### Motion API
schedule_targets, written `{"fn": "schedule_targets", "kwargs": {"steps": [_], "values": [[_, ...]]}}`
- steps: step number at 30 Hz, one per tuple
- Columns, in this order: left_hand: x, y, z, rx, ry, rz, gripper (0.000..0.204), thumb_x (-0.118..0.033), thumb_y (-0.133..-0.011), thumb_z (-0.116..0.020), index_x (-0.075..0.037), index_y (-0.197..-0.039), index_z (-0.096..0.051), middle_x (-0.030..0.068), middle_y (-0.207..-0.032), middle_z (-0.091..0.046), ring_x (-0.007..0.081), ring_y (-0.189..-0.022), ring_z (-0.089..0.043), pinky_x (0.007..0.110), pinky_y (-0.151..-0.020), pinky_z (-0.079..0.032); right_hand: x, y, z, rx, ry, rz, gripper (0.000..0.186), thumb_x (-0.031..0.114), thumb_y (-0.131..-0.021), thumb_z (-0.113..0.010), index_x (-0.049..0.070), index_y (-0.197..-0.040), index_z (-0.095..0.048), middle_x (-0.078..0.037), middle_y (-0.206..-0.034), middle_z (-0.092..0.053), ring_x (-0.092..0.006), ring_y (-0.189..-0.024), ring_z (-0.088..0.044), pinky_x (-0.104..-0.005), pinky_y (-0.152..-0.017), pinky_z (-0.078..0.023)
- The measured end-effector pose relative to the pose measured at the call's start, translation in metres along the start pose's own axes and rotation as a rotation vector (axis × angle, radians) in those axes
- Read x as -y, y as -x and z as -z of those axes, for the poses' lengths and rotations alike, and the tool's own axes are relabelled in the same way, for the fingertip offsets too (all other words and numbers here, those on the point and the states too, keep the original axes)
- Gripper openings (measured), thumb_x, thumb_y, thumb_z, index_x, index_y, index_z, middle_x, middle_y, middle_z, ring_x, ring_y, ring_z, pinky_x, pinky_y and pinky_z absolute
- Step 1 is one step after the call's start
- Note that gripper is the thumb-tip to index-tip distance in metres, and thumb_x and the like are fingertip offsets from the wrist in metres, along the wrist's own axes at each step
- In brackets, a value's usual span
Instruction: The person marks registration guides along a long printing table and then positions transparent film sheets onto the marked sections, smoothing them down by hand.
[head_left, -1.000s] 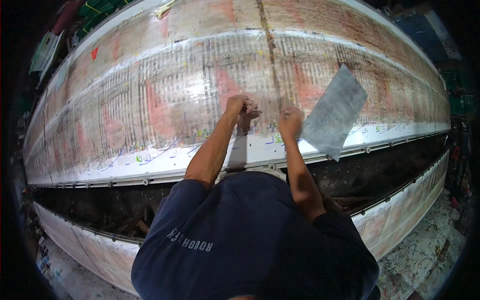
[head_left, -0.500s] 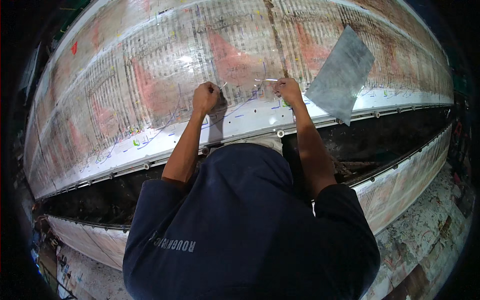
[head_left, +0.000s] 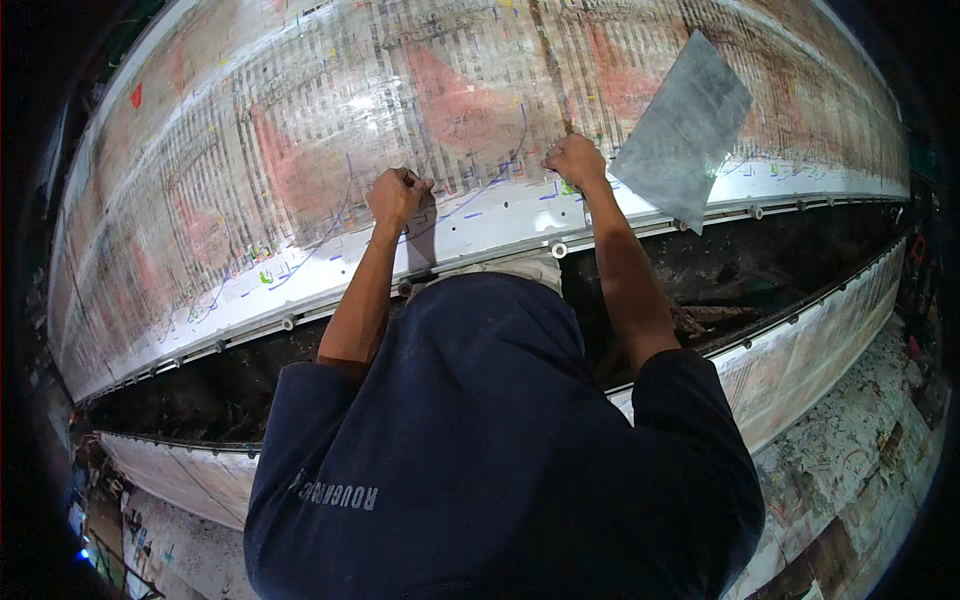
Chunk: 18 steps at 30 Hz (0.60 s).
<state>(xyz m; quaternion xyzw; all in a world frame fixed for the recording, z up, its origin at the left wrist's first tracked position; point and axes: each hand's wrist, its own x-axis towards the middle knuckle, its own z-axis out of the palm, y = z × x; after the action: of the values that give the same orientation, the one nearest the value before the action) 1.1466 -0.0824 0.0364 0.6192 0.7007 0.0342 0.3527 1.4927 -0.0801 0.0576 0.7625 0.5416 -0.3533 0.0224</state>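
Both my hands are over a broad, curved printed surface [head_left: 470,115] with grey stripes, faded red patches and a white near border. My left hand [head_left: 396,194] is closed in a pinch near the start of the white border, its shadow falling beside it. Farther right, my right hand [head_left: 578,160] is pinched too, its fingertips close to the surface. What either set of fingers holds, if anything, is too small to make out. A flat grey sheet [head_left: 690,125] lies at an angle just right of my right hand.
Small round fittings [head_left: 558,250] line the near edge of the surface. Between it and a second curved panel [head_left: 800,375] runs a dark gap [head_left: 180,405] where I stand. Debris lies over the pale floor [head_left: 840,460] at lower right.
Thin bright strands that showed at both hands' fingertips are no longer visible. My left hand has shifted a little left, widening the space between the hands. The whole view has tilted slightly.
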Motion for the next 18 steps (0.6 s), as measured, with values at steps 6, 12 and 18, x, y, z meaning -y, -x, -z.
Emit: {"fn": "schedule_targets", "kwargs": {"steps": [6, 12, 18], "values": [[-0.0049, 0.0022, 0.001, -0.006, 0.012, -0.017, 0.034, -0.042, -0.074, -0.079, -0.008, -0.077, -0.075, 0.0123, -0.074, -0.071, 0.0299, -0.074, -0.069, 0.042, -0.068, -0.051, -0.0012, 0.0018, 0.0015, -0.002, -0.029, 0.025, 0.029, 0.033, -0.069, -0.081, 0.007, -0.076, -0.071, -0.014, -0.083, -0.071, -0.0333, -0.083, -0.068, -0.043, -0.075, -0.053], [-0.005, 0.0021, -0.0017, -0.026, -0.002, -0.021, 0.032, -0.04, -0.072, -0.08, -0.008, -0.074, -0.075, 0.0129, -0.072, -0.07, 0.0305, -0.073, -0.068, 0.042, -0.067, -0.05, -0.0047, -0.0029, -0.0003, -0.006, 0.0, 0.004, 0.031, 0.033, -0.068, -0.082, 0.006, -0.076, -0.07, -0.014, -0.083, -0.07, -0.0334, -0.083, -0.068, -0.043, -0.074, -0.052], [-0.0109, 0.008, 0.0001, -0.056, 0.019, -0.021, 0.031, -0.039, -0.072, -0.08, -0.009, -0.072, -0.075, 0.0123, -0.07, -0.069, 0.0311, -0.072, -0.068, 0.044, -0.067, -0.049, -0.0035, -0.0023, -0.0014, -0.02, 0.036, 0.035, 0.03, 0.033, -0.069, -0.082, 0.006, -0.073, -0.07, -0.015, -0.081, -0.07, -0.0339, -0.08, -0.068, -0.0437, -0.073, -0.052]]}}
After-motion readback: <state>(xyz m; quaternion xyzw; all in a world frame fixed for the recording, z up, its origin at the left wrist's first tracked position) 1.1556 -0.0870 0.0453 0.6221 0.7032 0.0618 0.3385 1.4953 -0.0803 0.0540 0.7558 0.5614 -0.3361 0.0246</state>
